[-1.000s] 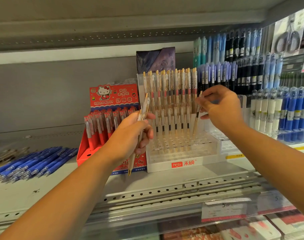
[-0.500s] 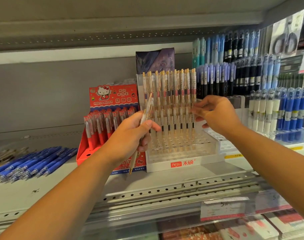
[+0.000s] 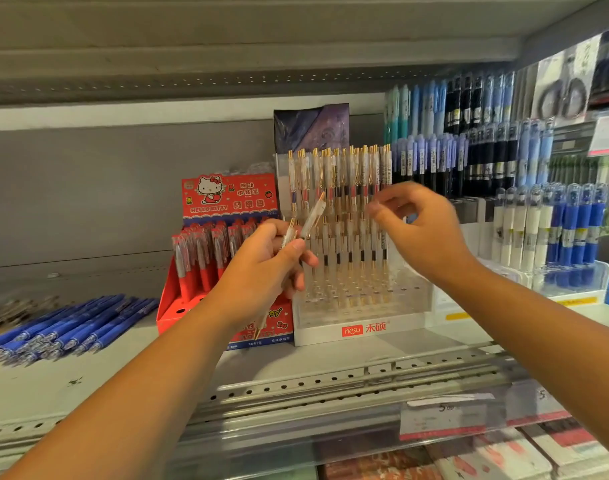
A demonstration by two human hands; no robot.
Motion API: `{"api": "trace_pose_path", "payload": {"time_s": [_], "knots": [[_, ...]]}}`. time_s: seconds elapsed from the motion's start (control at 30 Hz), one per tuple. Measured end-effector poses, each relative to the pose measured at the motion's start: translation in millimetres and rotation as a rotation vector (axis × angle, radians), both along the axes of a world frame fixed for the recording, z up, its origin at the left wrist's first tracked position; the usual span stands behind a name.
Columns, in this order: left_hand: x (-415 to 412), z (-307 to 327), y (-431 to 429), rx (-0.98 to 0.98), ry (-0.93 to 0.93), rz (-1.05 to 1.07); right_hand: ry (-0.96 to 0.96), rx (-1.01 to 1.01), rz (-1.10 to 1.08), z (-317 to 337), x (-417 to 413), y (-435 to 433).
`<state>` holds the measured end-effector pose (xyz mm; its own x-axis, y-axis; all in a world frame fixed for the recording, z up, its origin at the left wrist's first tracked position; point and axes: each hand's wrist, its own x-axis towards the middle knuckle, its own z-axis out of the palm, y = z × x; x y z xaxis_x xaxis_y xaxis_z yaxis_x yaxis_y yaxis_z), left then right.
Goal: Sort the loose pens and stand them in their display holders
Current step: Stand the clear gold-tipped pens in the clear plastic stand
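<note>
Fingers (image 3: 308,260) of the left hand (image 3: 261,268) clamp two clear pens (image 3: 314,215) in front of the holder (image 3: 410,322), while the blurred right hand (image 3: 428,233) hovers beside its standing pens (image 3: 337,174), its grip impossible to tell.

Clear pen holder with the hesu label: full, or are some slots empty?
Partly filled: the clear pen holder has gold-clipped pens standing in its back rows, while the front holes are bare.

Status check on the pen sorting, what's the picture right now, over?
Left hand grips clear pens. Right hand blurred in front of the clear holder, grip unclear. Front holes free, nothing blocking.
</note>
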<state>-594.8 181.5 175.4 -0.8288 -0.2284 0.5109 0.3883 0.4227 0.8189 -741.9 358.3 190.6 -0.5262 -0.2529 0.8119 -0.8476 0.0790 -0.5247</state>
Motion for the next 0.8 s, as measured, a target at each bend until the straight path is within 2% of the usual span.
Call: {"api": "trace_pose_path", "payload": {"time_s": [0.07, 0.17, 0.27, 0.63, 0.8], "knots": [[0.5, 0.4, 1.2, 0.019, 0.008, -0.027, -0.027, 0.063, 0.142, 0.5, 15.0, -6.9], [1.1, 0.8, 2.5, 0.027, 0.015, -0.062, -0.221, 0.087, 0.396, -1.0, 33.9, -19.0], [1.4, 1.1, 3.0, 0.014, 0.032, -0.079, -0.366, 0.067, 0.546, -3.0, 45.2, -30.8], [-0.3, 0.9, 0.4, 0.018, 0.046, -0.061, -0.553, -0.076, 0.597, -3.8, 44.9, -34.8], [-0.3, 0.6, 0.6, 0.030, 0.078, -0.011, -0.548, -0.103, 0.598, -0.9, 44.5, -32.8]]}}
